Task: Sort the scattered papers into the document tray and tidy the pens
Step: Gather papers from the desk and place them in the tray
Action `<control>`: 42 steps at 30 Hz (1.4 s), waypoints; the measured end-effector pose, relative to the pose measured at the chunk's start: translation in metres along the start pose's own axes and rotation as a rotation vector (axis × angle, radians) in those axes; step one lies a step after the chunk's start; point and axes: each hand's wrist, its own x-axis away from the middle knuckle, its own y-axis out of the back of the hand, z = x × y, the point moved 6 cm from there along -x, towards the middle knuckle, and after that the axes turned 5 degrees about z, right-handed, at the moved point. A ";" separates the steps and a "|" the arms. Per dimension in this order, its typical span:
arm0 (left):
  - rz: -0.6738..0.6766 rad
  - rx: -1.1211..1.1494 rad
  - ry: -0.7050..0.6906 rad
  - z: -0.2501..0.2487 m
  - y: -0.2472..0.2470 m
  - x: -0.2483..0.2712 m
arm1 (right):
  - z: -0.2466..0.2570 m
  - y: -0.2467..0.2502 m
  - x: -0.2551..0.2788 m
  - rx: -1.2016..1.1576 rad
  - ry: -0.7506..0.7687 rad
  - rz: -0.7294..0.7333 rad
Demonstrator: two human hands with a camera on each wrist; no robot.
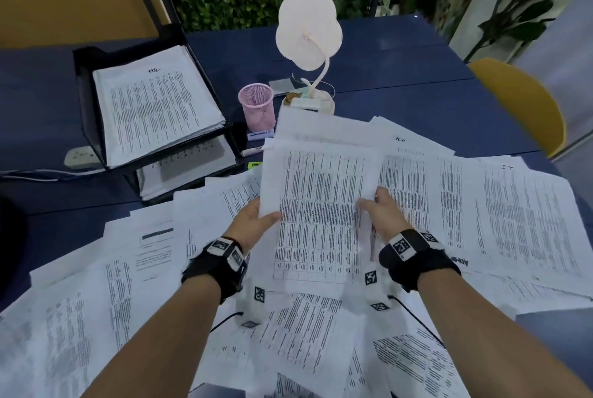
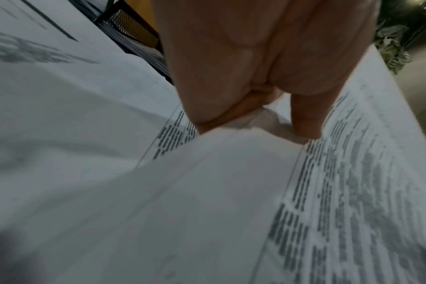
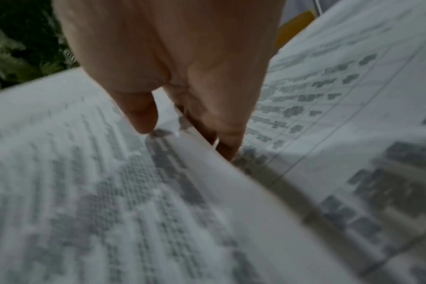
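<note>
Two hands (image 1: 316, 214), one tray (image 1: 88, 115), one pink cup (image 1: 256, 105).

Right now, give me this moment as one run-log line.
left hand: grips held sheets | right hand: grips same | document tray: top tier stacked | pen cup: upright

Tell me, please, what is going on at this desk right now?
A person is sorting papers. The left hand and right hand each pinch a side of a printed sheet, held above the scattered papers that cover the desk. The black document tray on the left already holds a stack marked "HR". Markers lie by the pink mesh pen cup, not yet tidied.
</note>
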 end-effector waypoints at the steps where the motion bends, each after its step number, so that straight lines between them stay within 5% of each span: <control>1: 0.006 -0.007 0.003 0.001 0.000 0.000 | 0.003 -0.008 0.002 -0.061 -0.014 0.046; 6: -0.176 -0.070 -0.072 -0.004 0.009 0.007 | 0.031 -0.021 0.009 0.011 0.106 0.042; 11: -0.447 0.027 -0.220 -0.043 0.038 0.031 | 0.091 -0.031 0.038 -0.021 0.372 -0.014; 16: -0.565 0.193 -0.389 -0.083 0.056 0.052 | 0.144 -0.042 0.073 -0.090 0.646 -0.076; 27: -0.497 0.225 -0.275 -0.053 0.060 0.044 | 0.106 -0.065 0.043 0.038 0.414 0.059; 32: -0.419 0.316 -0.268 -0.051 0.066 0.041 | 0.102 -0.056 0.037 -0.019 0.399 -0.031; 37: -0.377 0.041 -0.124 -0.026 0.073 0.034 | 0.087 -0.052 0.026 -0.009 0.353 -0.033; 42: -0.412 -0.169 0.065 0.015 0.077 0.036 | 0.037 -0.048 0.012 0.436 0.131 -0.019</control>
